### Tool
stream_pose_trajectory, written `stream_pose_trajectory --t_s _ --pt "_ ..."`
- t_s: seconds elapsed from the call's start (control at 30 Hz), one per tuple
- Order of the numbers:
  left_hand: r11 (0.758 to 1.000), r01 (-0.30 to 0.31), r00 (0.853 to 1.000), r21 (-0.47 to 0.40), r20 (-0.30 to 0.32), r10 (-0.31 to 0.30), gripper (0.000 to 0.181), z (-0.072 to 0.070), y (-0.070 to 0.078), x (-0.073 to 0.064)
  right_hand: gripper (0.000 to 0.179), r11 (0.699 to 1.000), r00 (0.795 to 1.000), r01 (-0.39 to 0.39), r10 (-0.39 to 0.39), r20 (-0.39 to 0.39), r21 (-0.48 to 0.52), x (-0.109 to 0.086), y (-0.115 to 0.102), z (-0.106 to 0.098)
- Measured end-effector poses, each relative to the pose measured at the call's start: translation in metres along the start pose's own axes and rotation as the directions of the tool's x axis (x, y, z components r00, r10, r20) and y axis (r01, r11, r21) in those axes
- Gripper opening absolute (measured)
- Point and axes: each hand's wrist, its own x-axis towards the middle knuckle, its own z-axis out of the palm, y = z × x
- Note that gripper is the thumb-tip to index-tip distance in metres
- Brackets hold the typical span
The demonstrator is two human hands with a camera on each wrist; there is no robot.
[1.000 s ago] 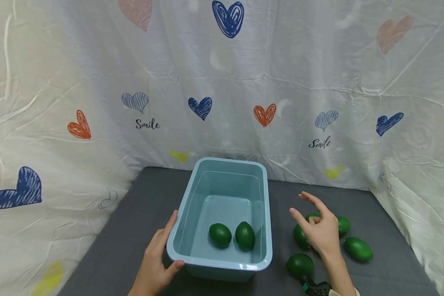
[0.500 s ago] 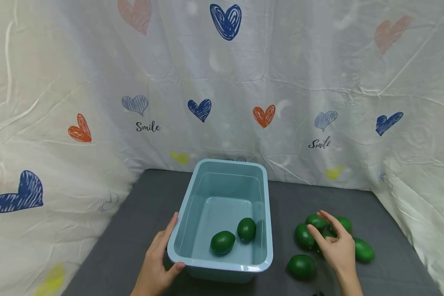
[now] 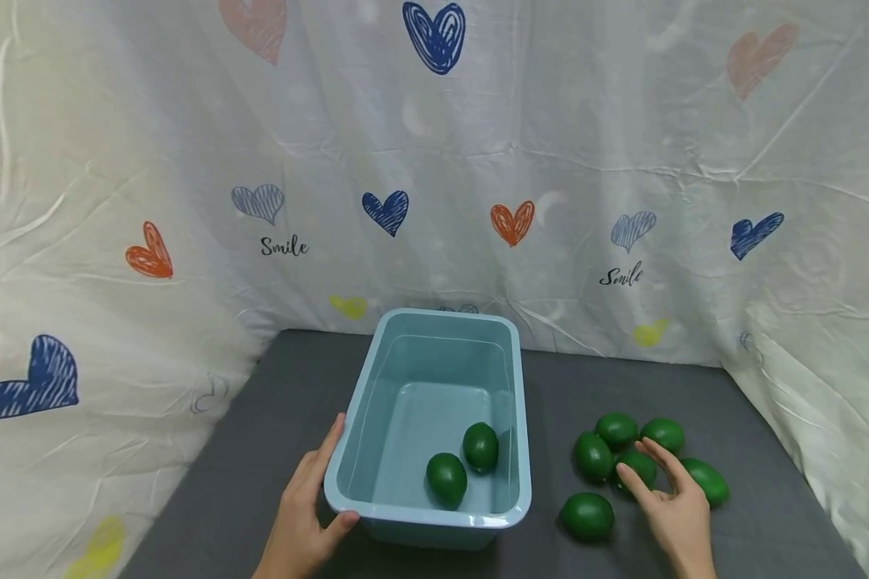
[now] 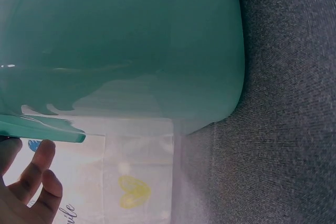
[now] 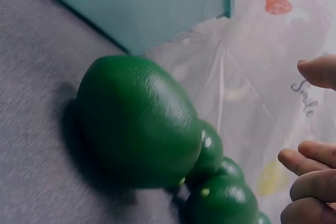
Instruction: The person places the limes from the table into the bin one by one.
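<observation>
My left hand (image 3: 302, 507) holds the near left corner of a light blue plastic tub (image 3: 339, 474), its thumb at the front rim and fingers along the left side. In the left wrist view, bent fingers (image 4: 39, 169) show by the tub's rim. Two smooth green fruits, one nearer (image 3: 446, 479) and one farther (image 3: 481, 447), lie on the tub's floor. My right hand (image 3: 677, 515) hovers by a green fruit (image 3: 636, 470) in the group on the right, thumb and forefinger spread apart. Whether they touch it I cannot tell.
More green fruits lie around it: a front one (image 3: 587, 516), a left one (image 3: 593, 457), two at the back and one partly behind my right hand. Dark grey cloth (image 3: 319, 370) covers the table. A white curtain (image 3: 434, 273) with printed hearts hangs behind.
My right hand has moved right and down to the fruit group, in front of its middle fruit. Inside the tub the two fruits have rolled and shifted. My left hand stays at the tub's corner.
</observation>
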Motion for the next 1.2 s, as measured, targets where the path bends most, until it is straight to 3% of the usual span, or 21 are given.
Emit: stream_pose_trajectory --t_s 0.33,0.67,0.93,1.2 --pt "1.0 0.0 1.0 -0.005 -0.001 0.0 0.091 0.001 -0.001 0.0 0.085 0.991 0.991 -0.126 0.127 0.032 -0.038 -0.009 0.021 -0.003" --pt "1.0 0.001 1.0 -0.017 -0.004 -0.001 0.09 0.002 -0.001 -0.001 0.071 0.993 0.993 -0.115 0.115 -0.011 -0.017 -0.025 0.028 0.002" --pt "1.0 0.002 1.0 -0.015 -0.001 -0.002 0.09 0.001 -0.001 -0.001 0.08 0.989 0.975 -0.145 0.149 0.162 -0.036 -0.034 0.036 0.01" --pt "1.0 0.014 1.0 -0.002 0.004 -0.014 0.091 -0.001 0.001 0.0 0.089 0.986 0.964 -0.108 0.136 0.23 -0.131 -0.034 0.052 0.024"
